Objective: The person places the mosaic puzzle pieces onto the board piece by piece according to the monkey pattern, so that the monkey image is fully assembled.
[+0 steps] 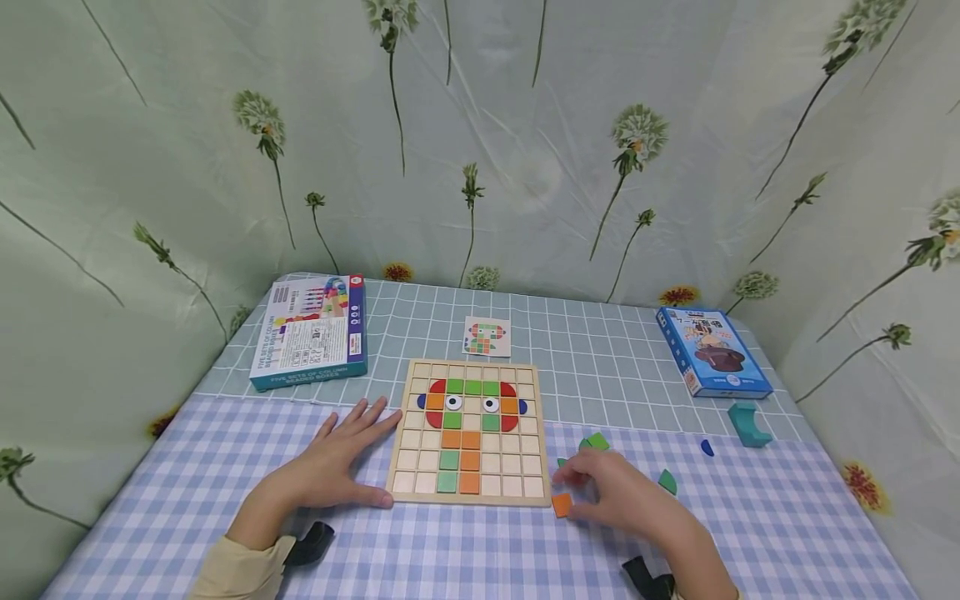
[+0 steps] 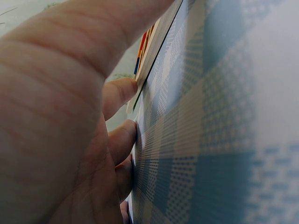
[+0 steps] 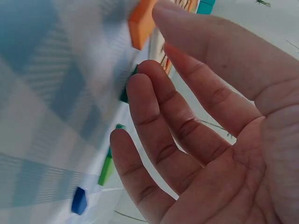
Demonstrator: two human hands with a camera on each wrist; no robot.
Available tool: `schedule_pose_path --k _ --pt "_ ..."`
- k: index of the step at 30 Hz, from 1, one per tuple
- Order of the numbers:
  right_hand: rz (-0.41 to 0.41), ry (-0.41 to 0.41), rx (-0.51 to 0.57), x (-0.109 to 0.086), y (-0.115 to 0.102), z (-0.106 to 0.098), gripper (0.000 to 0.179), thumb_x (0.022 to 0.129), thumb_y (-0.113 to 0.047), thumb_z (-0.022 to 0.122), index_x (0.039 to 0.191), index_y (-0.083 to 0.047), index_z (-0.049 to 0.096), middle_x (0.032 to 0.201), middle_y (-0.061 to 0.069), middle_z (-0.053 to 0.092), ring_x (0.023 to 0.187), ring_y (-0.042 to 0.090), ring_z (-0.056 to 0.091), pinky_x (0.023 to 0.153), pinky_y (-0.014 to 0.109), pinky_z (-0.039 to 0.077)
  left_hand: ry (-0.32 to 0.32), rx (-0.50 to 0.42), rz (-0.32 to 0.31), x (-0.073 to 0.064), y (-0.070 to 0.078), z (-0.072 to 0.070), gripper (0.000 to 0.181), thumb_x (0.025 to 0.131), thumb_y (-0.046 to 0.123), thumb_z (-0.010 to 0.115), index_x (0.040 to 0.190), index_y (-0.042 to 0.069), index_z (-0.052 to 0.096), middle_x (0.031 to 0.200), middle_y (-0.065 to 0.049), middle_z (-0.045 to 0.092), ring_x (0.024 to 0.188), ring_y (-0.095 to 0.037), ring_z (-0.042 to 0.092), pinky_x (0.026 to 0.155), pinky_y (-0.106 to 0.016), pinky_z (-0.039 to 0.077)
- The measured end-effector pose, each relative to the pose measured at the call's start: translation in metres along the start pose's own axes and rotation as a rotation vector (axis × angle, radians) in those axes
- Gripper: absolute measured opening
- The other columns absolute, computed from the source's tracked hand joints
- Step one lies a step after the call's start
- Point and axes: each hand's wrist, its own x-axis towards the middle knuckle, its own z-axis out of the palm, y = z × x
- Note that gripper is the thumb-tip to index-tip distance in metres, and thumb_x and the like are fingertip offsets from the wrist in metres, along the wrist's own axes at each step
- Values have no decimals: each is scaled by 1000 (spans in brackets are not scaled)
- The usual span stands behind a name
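Note:
A wooden grid board (image 1: 480,501) lies on the checked cloth, bearing a face of red, green, orange and blue pieces above a column of square tiles. My left hand (image 1: 337,458) is spread flat at its left side, with thumb and fingertips at the frame. Beside the lower right corner, my right hand (image 1: 618,492) hovers with fingers loosely bent and nothing between them. Its thumb (image 3: 205,42) is right by an orange square tile (image 1: 562,505) on the cloth. Partly behind that hand are green pieces, including a light green tile (image 1: 597,441).
A picture card (image 1: 487,336) lies beyond the board. Boxes stand at back left (image 1: 311,333) and back right (image 1: 712,353). On the right lie a teal curved block (image 1: 748,426), a blue half-round piece (image 1: 707,448) and a green quarter-round piece (image 1: 667,481).

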Motion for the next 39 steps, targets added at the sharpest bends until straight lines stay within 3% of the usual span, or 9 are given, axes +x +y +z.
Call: schedule_pose_path --k 9,22,30,39 --pt "11 -12 35 -3 4 9 25 84 -9 90 104 -20 79 100 -12 71 88 4 60 83 24 59 2 -5 5 -1 -1 1 119 73 70 89 169 24 36 181 -15 20 166 -52 9 125 -82 0" --pt "59 -10 20 -2 -2 5 24 81 -13 92 100 -19 78 91 -10 67 82 10 56 72 22 52 -4 -6 -2 0 1 1 119 73 69 89 169 24 36 181 -15 20 166 -51 8 125 -81 0" --pt "-35 5 -24 10 -23 -1 23 85 -16 88 106 -17 78 97 -12 68 88 7 60 80 24 58 -6 -5 -7 0 1 0 119 73 70 89 169 23 37 181 -14 20 166 -51 8 126 -81 -1" --pt "-158 40 -53 35 -44 5 23 87 -16 86 109 -16 79 98 -12 69 88 6 60 80 22 56 -1 1 -3 0 1 0 119 72 70 89 169 24 36 181 -14 20 166 -51 9 126 -81 0"
